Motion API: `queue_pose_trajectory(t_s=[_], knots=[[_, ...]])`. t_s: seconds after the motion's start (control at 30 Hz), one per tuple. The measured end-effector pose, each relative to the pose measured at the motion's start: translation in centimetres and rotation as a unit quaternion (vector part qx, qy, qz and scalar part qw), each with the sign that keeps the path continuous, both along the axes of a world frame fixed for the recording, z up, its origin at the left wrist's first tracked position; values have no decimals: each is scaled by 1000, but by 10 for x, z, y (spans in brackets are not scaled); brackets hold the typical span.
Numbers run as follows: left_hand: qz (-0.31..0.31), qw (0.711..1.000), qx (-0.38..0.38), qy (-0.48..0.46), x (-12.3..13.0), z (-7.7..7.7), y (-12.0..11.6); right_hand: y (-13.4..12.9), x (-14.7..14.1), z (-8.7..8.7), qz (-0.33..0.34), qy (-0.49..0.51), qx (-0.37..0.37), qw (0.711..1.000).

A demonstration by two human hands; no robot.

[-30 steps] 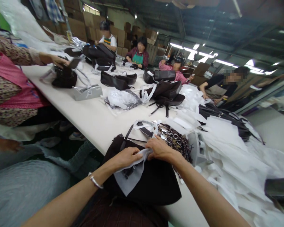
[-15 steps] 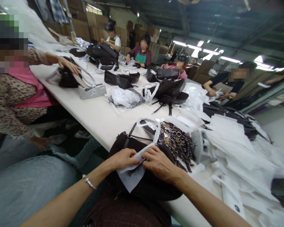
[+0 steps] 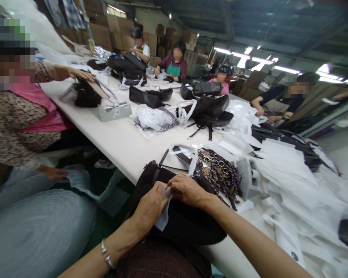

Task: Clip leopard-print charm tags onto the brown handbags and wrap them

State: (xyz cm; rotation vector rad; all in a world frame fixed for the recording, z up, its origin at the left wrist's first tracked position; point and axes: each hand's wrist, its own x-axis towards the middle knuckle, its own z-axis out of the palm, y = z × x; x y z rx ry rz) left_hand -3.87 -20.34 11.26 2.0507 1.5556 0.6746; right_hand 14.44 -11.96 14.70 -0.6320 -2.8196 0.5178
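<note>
A dark brown handbag [image 3: 191,224] rests at the table's near edge, close against my body. Over its front, my left hand [image 3: 153,200] is closed on a piece of white tissue paper [image 3: 162,218], which hangs down below the fingers. My right hand [image 3: 187,189] meets the left one at the paper's upper end, its fingers pinched together there; they partly hide the paper. One of the bag's handles is wrapped in a white strip [image 3: 193,164] and stands up behind my hands.
Right of the bag lie patterned scarves with metal rings [image 3: 217,168], a grey holder [image 3: 248,179] and heaped white sheets [image 3: 301,193]. More dark bags [image 3: 205,110] and a plastic-wrapped bundle [image 3: 155,117] lie farther back. Co-workers surround the table; a bubble-wrap roll [image 3: 40,231] stands lower left.
The paper was spread wider across the bag's front; now it is gathered into a narrow piece. My left hand has turned more upright, and both hands have drawn together.
</note>
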Motion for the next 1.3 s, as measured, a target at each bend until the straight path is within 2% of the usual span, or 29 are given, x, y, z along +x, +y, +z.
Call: queue_pose_trajectory(t_s=[0.17,0.3,0.37,0.43,0.57,0.67,0.87,0.97,1.03,1.07,1.13,1.2,1.3], knots=[[-47,997,-22,-50,-8,14,-13,9,-4,-6,-28,-6,-19,999],[3,999,-50,6,-3,24,-19,9,-7,-5,-21,-15,-30,999],[27,998,-48,43,1,23,-20,8,-8,-3,-27,-22,-37,999],[38,998,-43,40,2,18,-20,7,-8,-1,-46,-20,-48,998],[69,995,-59,-38,-4,10,-19,9,-7,2,-49,-23,-71,996],[99,988,-83,-87,-11,13,-17,15,-7,7,-24,-75,-76,994],[18,986,-129,-104,-19,26,-8,19,-10,21,-24,-90,-117,989],[4,982,-153,-113,-20,29,-7,17,-5,34,-28,-37,-155,987],[-7,976,-181,-124,-20,30,-7,16,11,48,-82,46,-152,984],[-5,972,-192,-132,-20,30,-7,16,25,56,-135,89,-138,977],[10,965,-211,-153,-21,29,-7,16,68,72,-280,138,-96,945],[25,956,-231,-180,-21,27,-7,16,127,83,-448,151,-25,881],[28,944,-247,-219,-21,23,-6,13,223,81,-656,107,69,744]])
